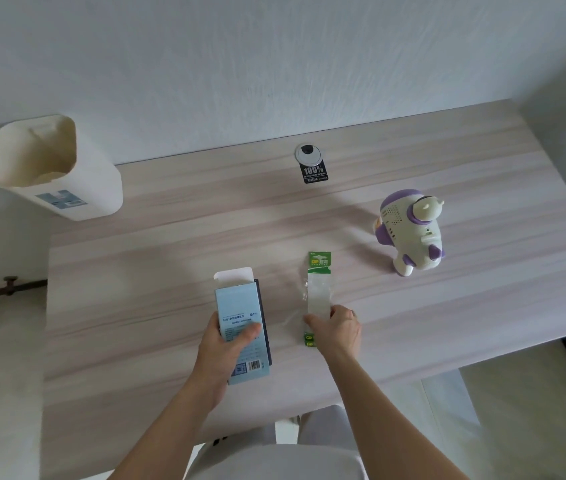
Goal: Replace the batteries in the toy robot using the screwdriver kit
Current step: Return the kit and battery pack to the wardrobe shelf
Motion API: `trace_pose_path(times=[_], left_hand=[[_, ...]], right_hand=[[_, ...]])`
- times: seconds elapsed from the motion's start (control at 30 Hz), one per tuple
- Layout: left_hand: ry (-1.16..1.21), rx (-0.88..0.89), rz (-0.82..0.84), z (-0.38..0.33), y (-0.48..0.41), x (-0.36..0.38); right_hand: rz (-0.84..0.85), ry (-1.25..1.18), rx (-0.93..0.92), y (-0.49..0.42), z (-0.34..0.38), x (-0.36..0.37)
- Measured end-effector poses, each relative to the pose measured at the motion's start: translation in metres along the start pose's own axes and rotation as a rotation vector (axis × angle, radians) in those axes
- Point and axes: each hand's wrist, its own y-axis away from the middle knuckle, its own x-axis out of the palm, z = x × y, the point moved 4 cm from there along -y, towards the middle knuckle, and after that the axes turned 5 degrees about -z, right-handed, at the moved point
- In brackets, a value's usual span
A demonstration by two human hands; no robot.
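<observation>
The left hand (219, 355) grips a light-blue printed cardboard box (236, 306) by its near half, with the thumb laid across the printed face and the other fingers hidden behind it. The box's white end flap (235, 274) stands open at the far end, and a dark inner tray (265, 323) shows along its right edge. Just to the right, the right hand (340, 327) pinches the near part of a long battery pack of clear plastic with a green card header (318, 292), fingers closed on the plastic. Green battery ends (308, 340) show at the hand's left side. The pack stretches away from the hand across the tabletop; the two hands are close but apart.

Further off, to the right and well clear of both hands, the white and purple plastic toy robot (409, 233) stands upright on the table. Everything rests on a pale wood-grain laminate table (170, 237) pushed against a white textured wall (274, 64). Near the table's back edge sits a round grey cable grommet (309, 153) with a black "100%" tag (315, 173) just in front of it. A cream plastic bin (56, 174), open at the top, stands past the table's far left corner. A dark pipe (1, 289) runs low along the wall at left, and pale floor (517, 410) shows beyond the table's right edge
</observation>
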Motion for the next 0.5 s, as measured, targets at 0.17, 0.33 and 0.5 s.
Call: trace_pose_path(times=[0.17, 0.33, 0.5], left_hand=[[0.006, -0.007, 0.011, -0.006, -0.001, -0.010], [0.016, -0.022, 0.022, -0.023, 0.005, -0.021], [0.029, 0.039, 0.039, -0.048, 0.019, -0.029]], right_hand=[[0.054, -0.155, -0.028, 0.001, -0.003, -0.001], [0.203, -0.473, -0.056, 0.017, 0.011, -0.013], [0.288, -0.746, -0.064, 0.042, 0.034, -0.035]])
